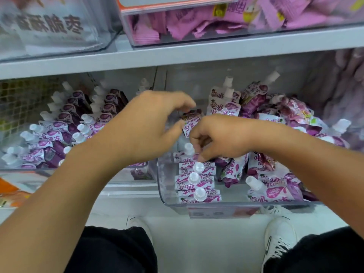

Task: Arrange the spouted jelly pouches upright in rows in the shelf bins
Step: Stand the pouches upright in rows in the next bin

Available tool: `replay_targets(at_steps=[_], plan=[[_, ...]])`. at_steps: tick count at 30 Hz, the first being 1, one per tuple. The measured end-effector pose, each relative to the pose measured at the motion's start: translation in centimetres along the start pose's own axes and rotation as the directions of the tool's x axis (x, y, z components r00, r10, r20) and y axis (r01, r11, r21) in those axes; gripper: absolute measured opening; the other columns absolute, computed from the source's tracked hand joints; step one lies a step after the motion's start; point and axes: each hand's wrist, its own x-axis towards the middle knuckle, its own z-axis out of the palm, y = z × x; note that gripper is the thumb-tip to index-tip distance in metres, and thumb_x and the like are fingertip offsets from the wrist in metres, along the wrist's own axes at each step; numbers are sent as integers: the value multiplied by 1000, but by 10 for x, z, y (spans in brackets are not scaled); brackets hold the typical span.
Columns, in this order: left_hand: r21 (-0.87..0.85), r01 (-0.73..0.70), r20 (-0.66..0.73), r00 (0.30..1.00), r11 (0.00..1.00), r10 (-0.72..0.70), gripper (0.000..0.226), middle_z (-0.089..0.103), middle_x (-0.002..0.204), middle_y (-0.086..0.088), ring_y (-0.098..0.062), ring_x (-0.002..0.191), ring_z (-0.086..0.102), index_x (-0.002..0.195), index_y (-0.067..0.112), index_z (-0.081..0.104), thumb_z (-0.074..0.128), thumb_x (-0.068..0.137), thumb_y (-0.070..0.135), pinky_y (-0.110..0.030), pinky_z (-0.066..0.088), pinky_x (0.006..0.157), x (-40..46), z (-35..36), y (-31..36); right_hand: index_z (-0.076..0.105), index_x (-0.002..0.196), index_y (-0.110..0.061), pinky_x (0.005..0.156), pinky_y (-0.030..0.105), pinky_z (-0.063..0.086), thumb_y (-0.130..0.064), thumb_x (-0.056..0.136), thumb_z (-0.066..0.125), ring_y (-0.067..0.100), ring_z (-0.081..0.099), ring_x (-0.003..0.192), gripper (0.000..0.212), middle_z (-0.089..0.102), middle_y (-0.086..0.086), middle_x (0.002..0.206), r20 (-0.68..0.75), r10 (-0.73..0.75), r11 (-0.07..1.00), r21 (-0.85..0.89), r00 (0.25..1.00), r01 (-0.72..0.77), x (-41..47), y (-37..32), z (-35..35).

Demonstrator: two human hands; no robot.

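Observation:
Purple-and-white spouted jelly pouches fill two clear bins. The right bin (163,186) holds a short upright row (198,184) with white caps at its front left, and a loose pile (279,123) to the right. My right hand (218,138) hovers over that row, fingers curled down and pinching a pouch (188,152) at its top. My left hand (149,125) is over the gap between the bins, thumb and fingers arched round the upper edge of another pouch (192,120). The left bin (122,177) holds neat upright rows (65,125).
An upper shelf board (177,54) overhangs the bins, carrying a bin of pink packets (226,20) and a clear box (49,26) at left. A price label (222,211) fronts the right bin. My white shoes (279,239) stand on the pale floor below.

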Motion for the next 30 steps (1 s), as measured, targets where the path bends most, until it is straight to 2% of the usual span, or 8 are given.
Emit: replay_targets(at_steps=[4, 6, 8, 11, 19, 22, 25, 30], plan=[[307, -64, 349, 936, 949, -50, 37, 70, 105, 4, -22, 100, 62, 121, 31, 62, 47, 87, 37, -39, 51, 89, 17, 4, 7, 70, 97, -18, 85, 30, 56, -15, 86, 72, 6, 68, 81, 12, 74, -5, 90, 132, 38, 998, 47, 991, -45, -6, 7, -12], [430, -120, 459, 882, 895, -102, 31, 65, 86, 5, -23, 90, 56, 111, 34, 62, 52, 85, 49, -34, 45, 92, 27, 9, 12, 67, 110, -22, 94, 30, 53, -18, 85, 74, 4, 66, 97, 27, 71, -10, 105, 133, 62, 995, 70, 989, -72, -19, 9, -26], [466, -142, 533, 833, 873, -149, 45, 66, 96, 8, -23, 97, 55, 121, 38, 59, 53, 83, 62, -32, 37, 92, 34, 13, 15, 60, 120, -31, 100, 31, 48, -31, 77, 80, 4, 61, 109, 47, 63, -18, 116, 106, 117, 993, -21, 988, -115, -35, 12, -44], [400, -108, 596, 785, 910, -169, 57, 65, 114, 19, -12, 105, 55, 128, 41, 57, 57, 79, 71, -26, 28, 85, 40, 11, 11, 56, 125, -40, 98, 30, 45, -46, 73, 79, 6, 57, 110, 57, 57, -23, 118, 124, 191, 971, -167, 974, -169, -52, 11, -52], [370, -68, 605, 774, 926, -186, 43, 67, 91, 26, -6, 97, 48, 113, 43, 62, 62, 78, 69, -26, 35, 90, 41, 15, 2, 54, 133, -35, 94, 29, 45, -33, 79, 78, 18, 52, 119, 59, 50, -7, 137, 135, 276, 924, -309, 952, -224, -39, 14, -33], [475, -160, 620, 759, 865, -201, 55, 66, 92, 20, -11, 93, 56, 108, 39, 62, 57, 71, 79, -30, 34, 89, 43, 23, 8, 62, 124, -31, 83, 28, 48, -27, 85, 70, 17, 58, 105, 40, 58, -6, 123, 85, 225, 911, -371, 971, -179, -36, 8, -32], [517, -164, 602, 767, 840, -222, 49, 67, 83, 17, -13, 88, 60, 101, 37, 66, 54, 77, 77, -32, 35, 85, 48, 29, 10, 69, 92, -16, 66, 32, 48, -25, 88, 61, 17, 55, 70, 13, 66, 1, 84, -30, 87, 932, -351, 996, -92, -36, 12, -38], [579, -115, 589, 744, 807, -317, 63, 57, 72, 9, -19, 71, 55, 83, 24, 64, 47, 73, 84, -37, 44, 82, 55, 44, 21, 67, 73, -14, 55, 28, 42, -17, 89, 61, 11, 46, 51, 18, 57, -2, 60, -125, 16, 952, -300, 992, -53, -44, 18, -48]])
